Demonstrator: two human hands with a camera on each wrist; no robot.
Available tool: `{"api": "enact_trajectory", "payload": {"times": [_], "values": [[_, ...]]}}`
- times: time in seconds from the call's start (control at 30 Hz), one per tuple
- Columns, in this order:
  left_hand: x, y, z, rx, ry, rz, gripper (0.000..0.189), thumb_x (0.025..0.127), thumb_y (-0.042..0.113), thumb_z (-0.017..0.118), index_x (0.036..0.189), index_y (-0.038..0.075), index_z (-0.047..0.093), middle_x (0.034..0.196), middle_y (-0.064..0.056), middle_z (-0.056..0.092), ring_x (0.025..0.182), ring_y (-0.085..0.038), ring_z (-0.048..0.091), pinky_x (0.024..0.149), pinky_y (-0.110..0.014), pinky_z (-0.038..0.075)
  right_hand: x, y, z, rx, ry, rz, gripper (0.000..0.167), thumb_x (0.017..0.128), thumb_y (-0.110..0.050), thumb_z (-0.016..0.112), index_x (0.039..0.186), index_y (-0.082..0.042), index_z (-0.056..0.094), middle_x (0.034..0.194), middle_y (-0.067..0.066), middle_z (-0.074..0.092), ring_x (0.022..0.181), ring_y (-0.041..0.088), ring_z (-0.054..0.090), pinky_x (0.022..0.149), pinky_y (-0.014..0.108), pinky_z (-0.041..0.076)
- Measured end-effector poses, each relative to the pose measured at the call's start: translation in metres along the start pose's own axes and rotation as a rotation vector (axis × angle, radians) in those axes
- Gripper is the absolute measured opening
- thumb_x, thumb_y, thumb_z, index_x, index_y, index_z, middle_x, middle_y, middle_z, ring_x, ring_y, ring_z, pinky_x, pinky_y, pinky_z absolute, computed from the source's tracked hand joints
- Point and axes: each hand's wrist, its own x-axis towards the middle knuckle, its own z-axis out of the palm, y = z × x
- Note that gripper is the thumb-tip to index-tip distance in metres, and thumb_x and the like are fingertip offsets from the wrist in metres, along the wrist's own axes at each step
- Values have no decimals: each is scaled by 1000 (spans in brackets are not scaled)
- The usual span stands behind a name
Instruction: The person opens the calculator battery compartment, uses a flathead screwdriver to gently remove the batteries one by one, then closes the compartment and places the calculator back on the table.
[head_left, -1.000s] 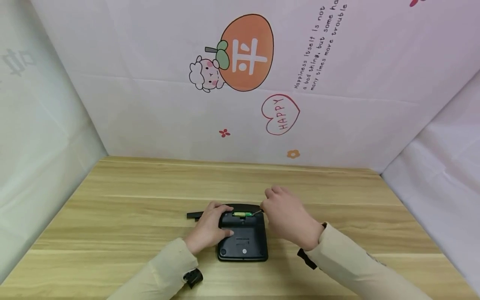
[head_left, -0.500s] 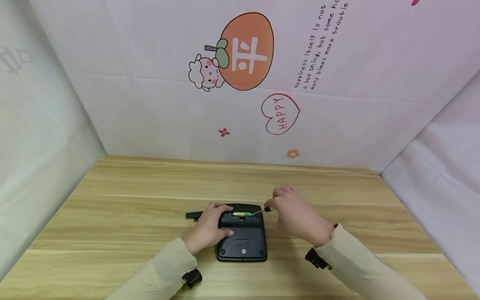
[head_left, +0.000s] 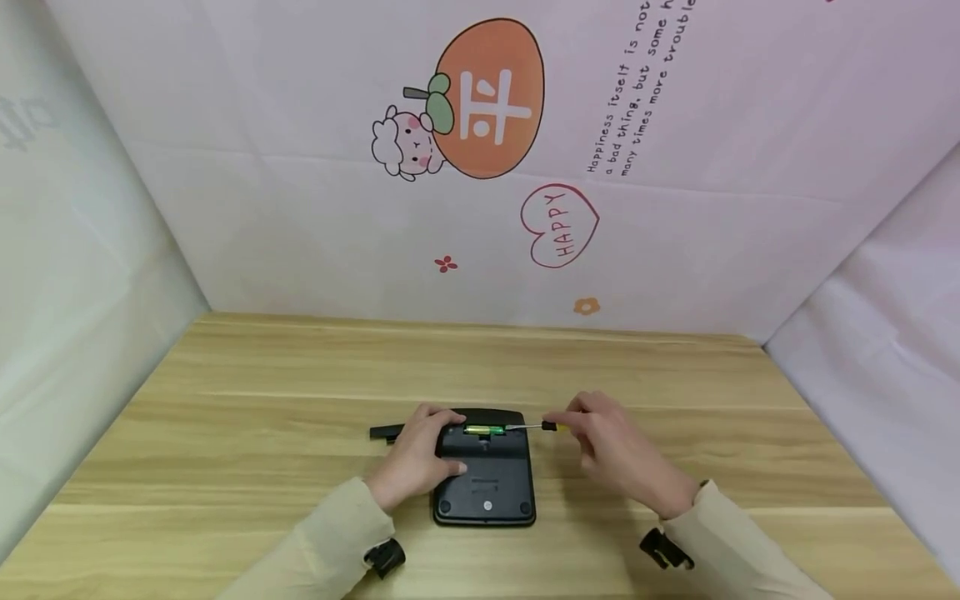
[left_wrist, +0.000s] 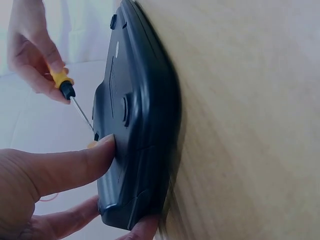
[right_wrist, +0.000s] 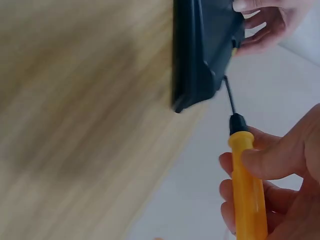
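Note:
A black calculator (head_left: 483, 487) lies face down on the table, its battery slot uncovered. A green and gold battery (head_left: 484, 430) sits in that slot. My left hand (head_left: 422, 458) grips the calculator's left side, with the thumb on its back and the fingers at its upper left edge. My right hand (head_left: 618, 446) holds a screwdriver (right_wrist: 245, 185) by its yellow handle. The metal shaft points left, low over the calculator, and its tip is at the battery's right end. In the left wrist view, the calculator's edge (left_wrist: 150, 115) hides the battery.
A narrow black bar (head_left: 384, 432) sticks out to the left from behind my left hand. The wooden table (head_left: 285, 367) meets a printed white cloth wall (head_left: 330, 242) at the back. White cloth hangs on both sides.
My right hand has moved right and slightly toward me, with the screwdriver now lying flatter and more of it showing. Its tip stays near the battery's right end. My left hand and the calculator stay put.

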Motion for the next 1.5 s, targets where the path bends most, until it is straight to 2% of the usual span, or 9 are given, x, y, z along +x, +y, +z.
{"api": "enact_trajectory", "payload": {"times": [0.2, 0.47, 0.7, 0.83, 0.97, 1.1, 1.2, 1.43, 1.5], "values": [[0, -1, -1, 0, -6, -7, 55, 77, 9, 80, 128, 8, 58, 135, -15, 45, 125, -36, 45, 98, -53, 42, 6, -11, -9, -140, -2, -49, 50, 71, 15, 58, 107, -15, 74, 83, -5, 57, 77, 11, 48, 71, 29, 44], [1, -4, -1, -3, -2, 13, 54, 76, 8, 80, 126, 7, 59, 133, -15, 46, 122, -36, 47, 96, -52, 43, 18, -32, -22, -292, -75, -89, 46, 66, 14, 63, 101, -14, 75, 78, -3, 55, 72, 14, 41, 71, 28, 41], [0, -4, 0, -13, -15, 13, 53, 77, 7, 79, 127, 7, 58, 134, -16, 45, 122, -36, 47, 95, -52, 44, 32, -58, -30, -533, -145, -157, 18, 69, -12, 84, 85, -14, 74, 81, 1, 57, 75, 19, 45, 77, 32, 43], [0, -3, 0, -7, -17, 11, 53, 77, 7, 79, 126, 8, 59, 133, -16, 45, 121, -36, 48, 95, -52, 44, 38, -68, -29, -676, -120, -229, 12, 75, -14, 79, 68, -16, 69, 76, 2, 57, 72, 19, 45, 72, 28, 40], [2, -3, 1, 5, -14, 13, 52, 77, 8, 79, 125, 7, 59, 132, -15, 46, 119, -34, 49, 95, -51, 44, 40, -72, -28, -742, -118, -257, 15, 78, -17, 77, 66, -17, 68, 75, 2, 57, 70, 18, 43, 69, 28, 37], [3, -3, 2, 21, -15, 20, 53, 77, 8, 79, 126, 8, 59, 131, -15, 46, 117, -34, 49, 94, -50, 45, 41, -70, -27, -714, -139, -252, 13, 77, -17, 78, 68, -16, 69, 79, 2, 59, 73, 19, 46, 72, 29, 39], [3, -1, 2, 11, -24, 24, 54, 77, 7, 79, 127, 8, 58, 133, -16, 45, 118, -35, 49, 93, -51, 45, 39, -62, -28, -598, -146, -208, 9, 72, -12, 81, 76, -13, 72, 79, 3, 58, 75, 20, 45, 75, 32, 40], [0, 0, -2, 14, -25, 12, 54, 78, 9, 79, 128, 9, 57, 135, -16, 44, 121, -37, 47, 94, -52, 45, 17, -29, -16, -204, -63, -40, 50, 64, 18, 59, 102, -10, 75, 80, -2, 53, 74, 15, 41, 74, 32, 38], [-1, -1, -3, 14, -24, 11, 54, 78, 9, 79, 128, 8, 57, 135, -16, 44, 121, -37, 47, 94, -52, 45, 10, -20, -9, -137, -34, -18, 57, 63, 20, 56, 107, -11, 74, 83, -3, 55, 76, 12, 43, 81, 34, 42]]}}
